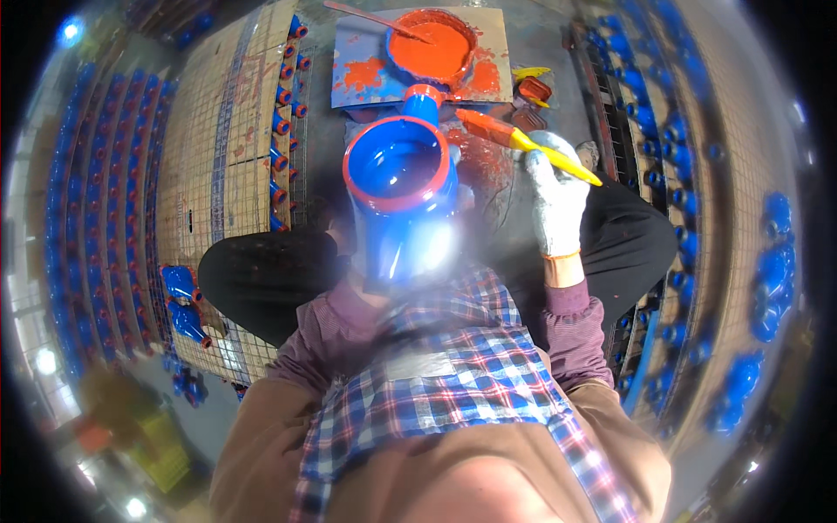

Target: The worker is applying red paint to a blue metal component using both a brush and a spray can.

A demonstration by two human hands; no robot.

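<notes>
A glossy blue pipe fitting is held up in front of my lap, its wide round mouth tilted toward me. Red paint rings that mouth, and a narrower neck at the far side also has a red rim. My left hand supports the fitting from beneath; most of it is hidden, with only part of the pale glove showing at the right side. In a white glove, my right hand is closed on the yellow handle of a paintbrush. The red-coated bristles point left, close to the narrow neck.
Beyond the fitting, a round tub of red paint with a stick in it stands on a paint-spattered board. Racks of blue fittings line the left; more blue fittings are on the right. Another yellow-handled brush lies beside the board.
</notes>
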